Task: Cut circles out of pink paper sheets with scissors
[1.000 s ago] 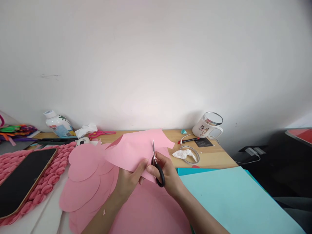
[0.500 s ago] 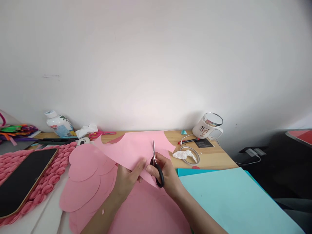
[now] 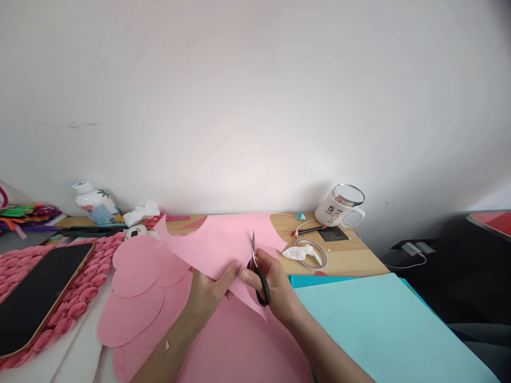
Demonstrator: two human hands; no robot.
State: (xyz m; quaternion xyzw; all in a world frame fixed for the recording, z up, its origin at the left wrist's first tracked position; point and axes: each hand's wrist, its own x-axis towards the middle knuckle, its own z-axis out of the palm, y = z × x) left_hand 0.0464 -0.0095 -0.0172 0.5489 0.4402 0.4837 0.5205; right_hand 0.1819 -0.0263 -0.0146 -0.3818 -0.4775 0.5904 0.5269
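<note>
My right hand [image 3: 275, 284] is closed around a pair of black-handled scissors [image 3: 261, 287], whose metal blades point up and away over a sheet of pink paper [image 3: 215, 242]. The blades look nearly closed against the paper. Pinching the near edge of that sheet, my left hand [image 3: 211, 295] has its thumb on top and its fingers underneath. The sheet has curved cut edges and a pointed corner at the far left. Under my forearms lies more pink paper [image 3: 243, 346], and to the left are overlapping rounded pink paper pieces [image 3: 136, 308].
Light blue paper sheets [image 3: 383, 319] lie at right. Behind them are a white mug [image 3: 335, 207], a coiled cable [image 3: 324, 256] and a crumpled tissue [image 3: 301, 252]. At left, a phone [image 3: 40, 298] rests on a pink braided mat [image 3: 82, 295], with a white bottle [image 3: 96, 202] against the wall.
The pink sheet has shifted slightly, and its lower strip now hangs further down near the scissors. Both hands keep their grips, almost in the same place.
</note>
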